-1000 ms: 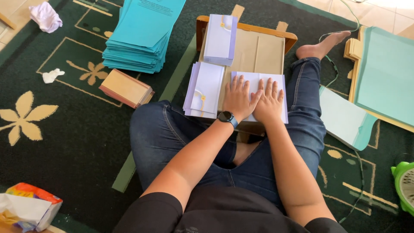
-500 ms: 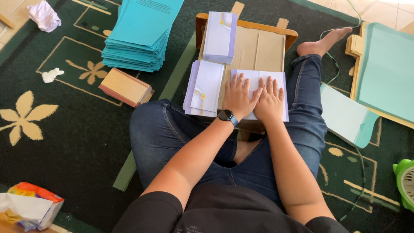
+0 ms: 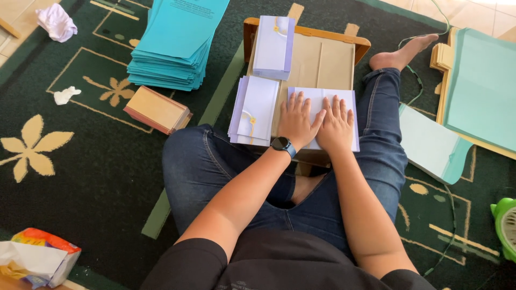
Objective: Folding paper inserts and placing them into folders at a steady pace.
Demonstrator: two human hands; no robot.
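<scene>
On the low wooden lap desk [image 3: 361, 44], both hands lie flat on 1 lavender paper piece [image 3: 352, 121]. Left hand [image 3: 297, 121] and right hand [image 3: 336, 124] sit side by side, thumbs nearly touching, fingers spread and pointing away from the body. Neither hand grips anything: palms down, fingers extended, pressing the sheet against the brown desk top. A black wristwatch [image 3: 282, 144] is on the left wrist.

Key relation: the sheet sits directly under both palms, near edge of the desk, right of centre. Its long axis runs left-right across the desk; part of it shows beyond the right hand's little finger. Both hands equally close, both in contact.

Just left of the left hand: a stack of finished lavender folders [image 3: 255, 110] with a yellow tie, overhanging the desk edge. A second lavender stack [image 3: 273, 45] lies at the far left of the desk.

Surroundings: person sits cross-legged in jeans on a dark green carpet [image 3: 80, 161] with cream flower pattern. Pile of teal sheets [image 3: 174, 45] far left, small tan box [image 3: 156, 110] near it. Teal boards [image 3: 478, 91] to the right, 1 pale sheet [image 3: 430, 142] by the right knee. Tissue pack [image 3: 35, 263] at lower left, crumpled paper [image 3: 56, 21] top left, green object [image 3: 505, 225] at right edge.
</scene>
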